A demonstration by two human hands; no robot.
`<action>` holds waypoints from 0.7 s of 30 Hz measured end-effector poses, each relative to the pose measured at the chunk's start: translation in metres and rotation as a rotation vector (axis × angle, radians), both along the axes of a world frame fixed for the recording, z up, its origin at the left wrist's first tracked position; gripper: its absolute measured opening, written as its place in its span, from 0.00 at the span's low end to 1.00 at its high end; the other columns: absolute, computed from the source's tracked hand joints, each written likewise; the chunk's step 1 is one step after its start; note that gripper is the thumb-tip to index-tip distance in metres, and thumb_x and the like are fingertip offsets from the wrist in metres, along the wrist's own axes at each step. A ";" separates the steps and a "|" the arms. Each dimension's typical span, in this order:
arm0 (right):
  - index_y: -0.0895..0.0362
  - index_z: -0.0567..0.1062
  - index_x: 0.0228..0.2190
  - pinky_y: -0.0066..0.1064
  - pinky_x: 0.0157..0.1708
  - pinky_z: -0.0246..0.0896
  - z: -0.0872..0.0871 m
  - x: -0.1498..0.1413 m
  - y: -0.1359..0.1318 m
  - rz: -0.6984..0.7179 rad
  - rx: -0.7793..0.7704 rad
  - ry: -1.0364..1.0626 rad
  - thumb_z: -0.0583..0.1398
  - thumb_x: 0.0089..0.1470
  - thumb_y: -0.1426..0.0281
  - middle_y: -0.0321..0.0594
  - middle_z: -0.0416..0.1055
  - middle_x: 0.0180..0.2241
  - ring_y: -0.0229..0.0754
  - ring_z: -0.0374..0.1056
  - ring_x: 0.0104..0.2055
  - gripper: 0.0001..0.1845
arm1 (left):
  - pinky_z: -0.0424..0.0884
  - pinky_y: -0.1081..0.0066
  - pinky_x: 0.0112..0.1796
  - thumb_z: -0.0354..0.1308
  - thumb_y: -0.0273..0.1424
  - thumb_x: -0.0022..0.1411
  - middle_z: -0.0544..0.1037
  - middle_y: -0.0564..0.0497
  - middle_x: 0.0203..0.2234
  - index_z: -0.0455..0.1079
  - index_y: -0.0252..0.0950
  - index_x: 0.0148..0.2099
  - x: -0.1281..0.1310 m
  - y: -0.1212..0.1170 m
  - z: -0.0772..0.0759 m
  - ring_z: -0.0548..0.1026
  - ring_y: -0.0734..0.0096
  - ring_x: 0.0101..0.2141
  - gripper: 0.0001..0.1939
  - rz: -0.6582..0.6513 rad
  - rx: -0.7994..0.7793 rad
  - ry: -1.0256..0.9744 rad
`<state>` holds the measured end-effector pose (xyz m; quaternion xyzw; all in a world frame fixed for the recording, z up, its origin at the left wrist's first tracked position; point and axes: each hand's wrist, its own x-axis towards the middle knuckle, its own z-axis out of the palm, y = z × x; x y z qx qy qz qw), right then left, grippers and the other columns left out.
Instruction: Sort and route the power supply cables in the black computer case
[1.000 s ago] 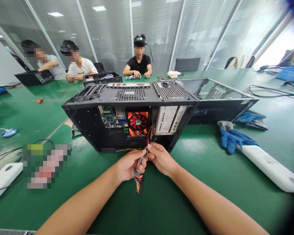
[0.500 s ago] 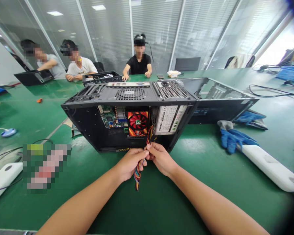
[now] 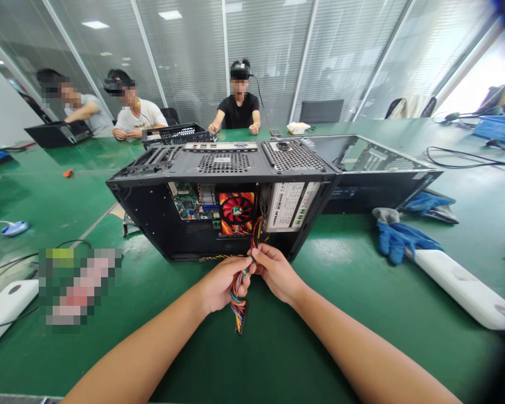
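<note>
A bundle of multicoloured power cables (image 3: pixel 237 294) runs out of the open computer case (image 3: pixel 151 216) from beside the power supply (image 3: pixel 287 207). My left hand (image 3: pixel 229 280) is closed round the bundle, and its connector end hangs down below the fingers. Just to the right, my right hand (image 3: pixel 271 268) pinches the same cables higher up, its fingertips meeting those of the left. Inside the case, a red cooling fan (image 3: pixel 236 213) and a green motherboard (image 3: pixel 187 202) show behind the hands. Part of the bundle is hidden by my fingers.
A side-on case shell (image 3: pixel 382 188) adjoins the right of the computer case. Blue gloves (image 3: pixel 408 238) and a white device (image 3: pixel 467 286) lie right; another white device (image 3: pixel 8 308) and black cables lie left. Three people sit across the green table (image 3: pixel 193 359), with cases before them.
The hanging cable end has dropped slightly and swung right, showing more of its connector. Both hands stay nearly in place on the bundle. The person opposite has shifted their hands.
</note>
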<state>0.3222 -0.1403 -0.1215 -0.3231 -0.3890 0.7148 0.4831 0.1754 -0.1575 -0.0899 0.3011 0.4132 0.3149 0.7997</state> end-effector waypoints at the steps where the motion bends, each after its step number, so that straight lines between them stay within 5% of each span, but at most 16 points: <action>1: 0.57 0.68 0.24 0.29 0.25 0.48 0.000 0.000 0.000 -0.005 -0.007 0.005 0.68 0.46 0.57 0.30 0.63 0.19 0.33 0.55 0.21 0.20 | 0.54 0.82 0.16 0.61 0.38 0.57 0.66 0.58 0.15 0.66 0.32 0.31 0.000 0.000 0.000 0.61 0.85 0.13 0.14 0.002 -0.008 -0.012; 14: 0.56 0.64 0.22 0.29 0.24 0.47 0.003 -0.001 0.000 -0.006 0.022 -0.040 0.68 0.47 0.56 0.30 0.62 0.18 0.33 0.56 0.21 0.22 | 0.58 0.79 0.16 0.55 0.42 0.60 0.69 0.57 0.18 0.66 0.34 0.28 0.009 -0.005 -0.005 0.65 0.81 0.14 0.16 0.034 0.500 0.598; 21: 0.56 0.64 0.21 0.29 0.24 0.43 0.002 0.000 0.001 0.025 0.026 -0.036 0.67 0.48 0.55 0.29 0.60 0.17 0.32 0.50 0.20 0.22 | 0.51 0.80 0.15 0.57 0.45 0.57 0.64 0.60 0.13 0.65 0.34 0.29 0.008 -0.004 -0.006 0.58 0.84 0.11 0.18 0.059 0.271 0.269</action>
